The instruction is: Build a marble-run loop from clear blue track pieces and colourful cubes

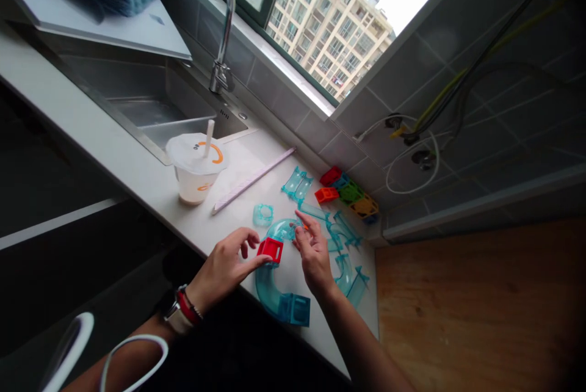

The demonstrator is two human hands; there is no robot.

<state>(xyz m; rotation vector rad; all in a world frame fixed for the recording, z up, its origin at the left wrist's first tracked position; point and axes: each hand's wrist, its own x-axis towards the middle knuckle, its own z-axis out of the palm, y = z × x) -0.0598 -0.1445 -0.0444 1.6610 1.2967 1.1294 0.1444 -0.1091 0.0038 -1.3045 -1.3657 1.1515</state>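
My left hand (224,267) has its thumb and curled fingers about a small red open-frame block (272,250), gripping it at the curved teal translucent tubes. One tube (270,288) bends below the block and ends in a square teal block (300,310). Another curved piece (282,229) arches above the red block. Just to the right, my right hand (314,257) has its index finger stretched out and apart from the thumb, near that upper curve. A bit of orange shows behind its fingers, mostly hidden.
Teal track pieces (345,230) lie right of my hands. Coloured blocks (350,192) stand by the wall. A lidded cup (195,175) with a straw, a wrapped straw (254,181) and a teal ring piece (262,215) are to the left. Beyond are a sink (137,99) and faucet (224,32).
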